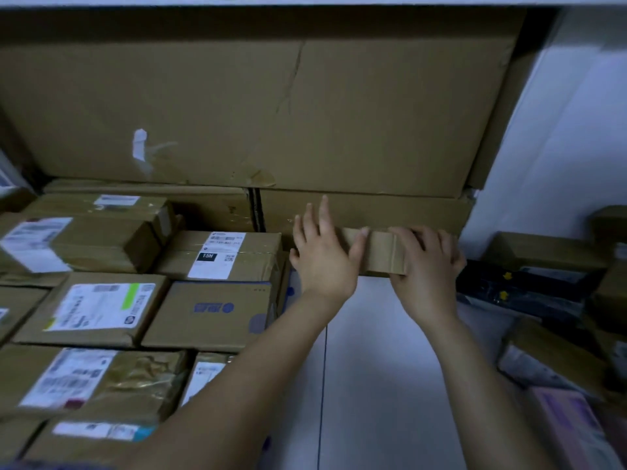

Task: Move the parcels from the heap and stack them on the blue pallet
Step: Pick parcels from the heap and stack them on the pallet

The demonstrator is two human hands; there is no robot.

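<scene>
A small brown taped parcel (380,252) sits between my hands, against a long low carton (390,208) at the back. My right hand (427,266) grips the parcel's right end, fingers curled over its top. At the parcel's left end, my left hand (322,256) lies with fingers straight and spread, thumb touching the cardboard. Stacked labelled parcels (101,307) fill the left side in tight rows. A sliver of blue (291,290), perhaps the pallet, shows at the stack's right edge; the rest is hidden.
A very large flat carton (271,113) leans against the back wall. Loose parcels and dark plastic bags (543,293) lie heaped on the right. White floor (373,368) runs between stack and heap. A white wall (576,147) closes the right side.
</scene>
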